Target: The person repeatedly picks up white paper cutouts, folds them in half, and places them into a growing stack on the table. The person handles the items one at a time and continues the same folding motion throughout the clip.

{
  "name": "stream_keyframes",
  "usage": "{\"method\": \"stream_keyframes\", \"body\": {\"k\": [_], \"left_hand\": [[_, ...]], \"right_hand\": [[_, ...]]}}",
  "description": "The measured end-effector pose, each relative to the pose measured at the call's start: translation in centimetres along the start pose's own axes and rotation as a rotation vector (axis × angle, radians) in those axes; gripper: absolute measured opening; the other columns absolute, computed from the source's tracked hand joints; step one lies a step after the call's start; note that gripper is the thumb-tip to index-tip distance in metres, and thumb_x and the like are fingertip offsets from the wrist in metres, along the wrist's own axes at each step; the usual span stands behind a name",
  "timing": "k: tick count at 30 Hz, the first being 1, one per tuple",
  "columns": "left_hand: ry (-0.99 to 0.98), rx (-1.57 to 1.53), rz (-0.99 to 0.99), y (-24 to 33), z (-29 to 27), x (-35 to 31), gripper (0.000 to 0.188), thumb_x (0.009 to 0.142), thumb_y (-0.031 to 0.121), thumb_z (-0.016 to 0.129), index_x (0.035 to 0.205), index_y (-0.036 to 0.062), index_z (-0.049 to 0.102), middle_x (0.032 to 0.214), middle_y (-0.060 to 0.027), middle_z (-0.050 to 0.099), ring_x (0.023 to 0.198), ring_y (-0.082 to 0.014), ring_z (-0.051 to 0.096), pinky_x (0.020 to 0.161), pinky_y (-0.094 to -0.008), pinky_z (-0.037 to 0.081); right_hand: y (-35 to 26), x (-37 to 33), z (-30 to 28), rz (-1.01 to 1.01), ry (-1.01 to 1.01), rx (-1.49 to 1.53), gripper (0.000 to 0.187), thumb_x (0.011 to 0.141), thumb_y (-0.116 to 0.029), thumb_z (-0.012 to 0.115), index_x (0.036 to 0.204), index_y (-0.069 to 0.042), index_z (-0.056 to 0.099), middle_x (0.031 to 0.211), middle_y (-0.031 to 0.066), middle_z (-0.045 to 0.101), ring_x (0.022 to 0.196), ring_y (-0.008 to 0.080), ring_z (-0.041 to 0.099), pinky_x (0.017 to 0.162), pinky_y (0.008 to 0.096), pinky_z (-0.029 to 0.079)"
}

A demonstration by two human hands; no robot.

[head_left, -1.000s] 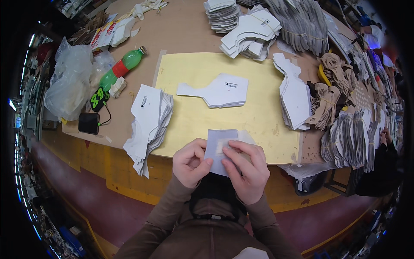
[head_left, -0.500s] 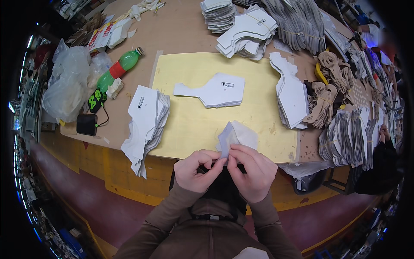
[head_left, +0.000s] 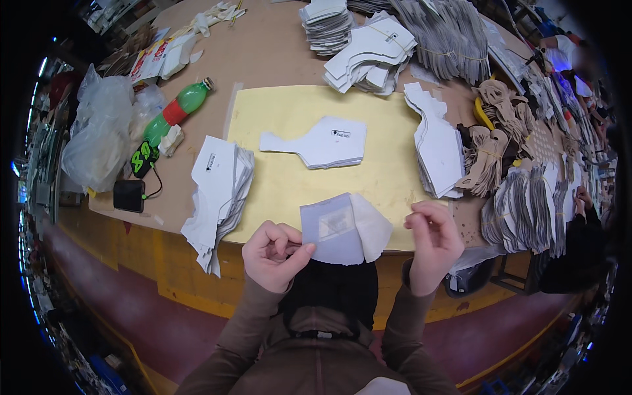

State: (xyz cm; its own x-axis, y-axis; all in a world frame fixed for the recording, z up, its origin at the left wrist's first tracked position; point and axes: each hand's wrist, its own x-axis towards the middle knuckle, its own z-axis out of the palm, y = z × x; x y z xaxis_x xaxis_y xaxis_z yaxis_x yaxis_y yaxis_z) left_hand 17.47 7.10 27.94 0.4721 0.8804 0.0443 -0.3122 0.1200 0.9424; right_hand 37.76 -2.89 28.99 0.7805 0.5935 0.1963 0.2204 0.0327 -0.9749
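Observation:
At the table's near edge is a flat blue-grey piece (head_left: pixel 329 247) with a paler square patch (head_left: pixel 336 224) on it. A cream-coloured piece (head_left: pixel 372 227) adjoins its right side. My left hand (head_left: pixel 271 257) pinches the lower left corner of the blue-grey piece between thumb and fingers. To the right, apart from both pieces, my right hand (head_left: pixel 436 247) is raised with its fingers curled and the tips together; whether something small is between them is hidden. Beyond my hands, white shaped pieces (head_left: pixel 322 146) lie stacked on the yellow sheet (head_left: pixel 276 191).
White cut-out stacks lie left (head_left: pixel 217 178) and right (head_left: pixel 436 141) of the yellow sheet. A green bottle (head_left: pixel 192 97), plastic bag (head_left: pixel 99 141) and black phone-like device (head_left: pixel 129 193) are on the left. Tan strap bundles (head_left: pixel 487 148) and grey bundled stacks (head_left: pixel 520 210) line the right.
My hands have parted from their pinch together. The right hand has moved away to the right. The blue-grey piece, earlier partly folded up, now lies spread out, showing its pale square.

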Motion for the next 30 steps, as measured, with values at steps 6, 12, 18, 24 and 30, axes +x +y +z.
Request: {"method": "stream_keyframes", "body": {"k": [6, 12, 18, 24, 30], "left_hand": [[-0.054, -0.026, -0.061, -0.6, 0.9, -0.4, 0.035, 0.085, -0.017, 0.069, 0.081, 0.0050, 0.041, 0.089, -0.0115, 0.064, 0.079, -0.0093, 0.060, 0.072, -0.0253, 0.053], [-0.103, 0.078, -0.063, -0.5, 0.5, -0.6, 0.038, 0.082, -0.015, 0.072, 0.078, 0.0077, 0.041, 0.086, -0.0114, 0.065, 0.074, -0.0072, 0.055, 0.065, -0.0231, 0.046], [-0.127, 0.116, -0.007, -1.3, 0.7, -0.4, 0.035, 0.082, -0.014, 0.072, 0.079, 0.0067, 0.044, 0.084, -0.0102, 0.064, 0.074, -0.0084, 0.054, 0.067, -0.0241, 0.045], [-0.192, 0.240, 0.031, -0.9, 1.0, -0.4, 0.035, 0.084, -0.014, 0.071, 0.076, 0.0052, 0.043, 0.086, -0.0081, 0.061, 0.075, -0.0089, 0.054, 0.068, -0.0231, 0.046], [-0.099, 0.054, -0.026, -1.0, 0.7, -0.8, 0.036, 0.083, -0.014, 0.071, 0.075, 0.0072, 0.042, 0.084, -0.0079, 0.062, 0.075, -0.0090, 0.055, 0.069, -0.0237, 0.047]], "right_hand": [[-1.3, -2.2, 3.0, -0.221, -0.314, -0.201, 0.020, 0.081, 0.002, 0.076, 0.100, 0.002, 0.069, 0.097, 0.0123, 0.067, 0.086, 0.0255, 0.065, 0.075, 0.0332, 0.054], [-1.2, -1.9, 3.6, -0.087, -0.321, -0.133, 0.013, 0.082, 0.002, 0.076, 0.094, 0.000, 0.071, 0.091, 0.0105, 0.067, 0.083, 0.0253, 0.064, 0.073, 0.0338, 0.053], [-1.3, -2.3, 3.2, -0.062, -0.358, -0.148, 0.011, 0.084, 0.001, 0.075, 0.094, 0.000, 0.071, 0.091, 0.0101, 0.066, 0.085, 0.0255, 0.064, 0.075, 0.0344, 0.052], [-0.7, -2.4, 3.4, -0.200, -0.166, -0.285, 0.006, 0.087, 0.003, 0.069, 0.092, 0.002, 0.066, 0.089, 0.0123, 0.065, 0.083, 0.0277, 0.063, 0.075, 0.0337, 0.051], [0.9, -1.4, -0.7, -0.080, 0.511, -0.078, 0.002, 0.095, 0.001, 0.063, 0.094, 0.003, 0.064, 0.087, 0.0047, 0.061, 0.077, 0.0123, 0.054, 0.072, 0.0252, 0.045]]}}
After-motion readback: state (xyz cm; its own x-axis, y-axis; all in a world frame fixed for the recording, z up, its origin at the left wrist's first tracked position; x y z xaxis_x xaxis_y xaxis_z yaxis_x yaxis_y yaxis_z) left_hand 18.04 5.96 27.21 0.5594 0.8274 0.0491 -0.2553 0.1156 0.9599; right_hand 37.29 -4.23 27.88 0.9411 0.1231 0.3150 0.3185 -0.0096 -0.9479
